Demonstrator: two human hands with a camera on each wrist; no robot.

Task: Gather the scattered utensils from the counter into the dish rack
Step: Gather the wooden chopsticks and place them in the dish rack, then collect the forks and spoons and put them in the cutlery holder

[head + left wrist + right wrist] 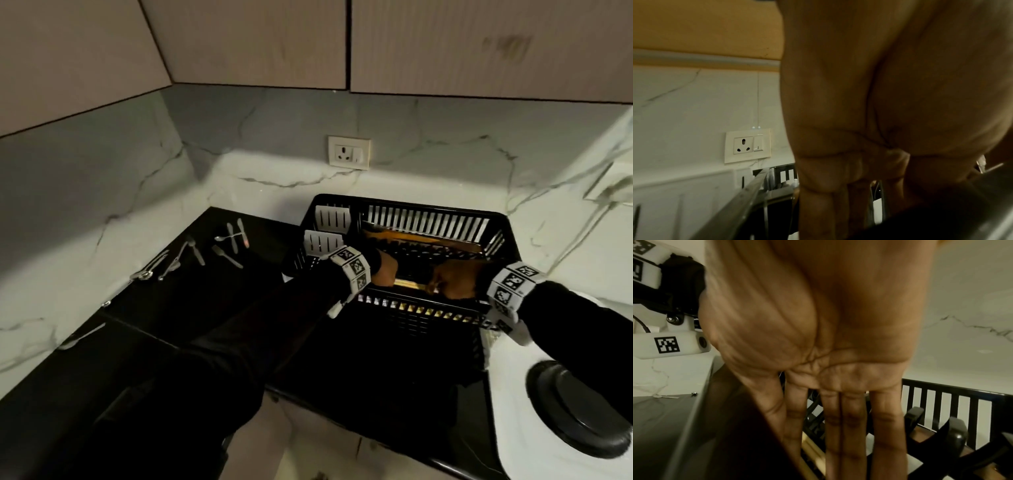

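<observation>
Several steel spoons, forks and knives (205, 253) lie scattered on the black counter (191, 308), left of the black slatted dish rack (421, 322). Two more utensils (82, 335) lie near the counter's left edge. Both hands are down inside the rack. My left hand (385, 274) (859, 129) points its fingers downward beside a metal rim (748, 194); its fingertips are hidden. My right hand (452, 282) (828, 337) has straight fingers (853, 426) pointing down into the rack and holds nothing that shows.
A shiny metal tray (411, 236) reflects gold inside the rack, and white slatted cutlery pockets (332, 217) sit at its left end. A wall socket (349, 153) is behind. A round black lid (579, 411) lies on the white surface at the right.
</observation>
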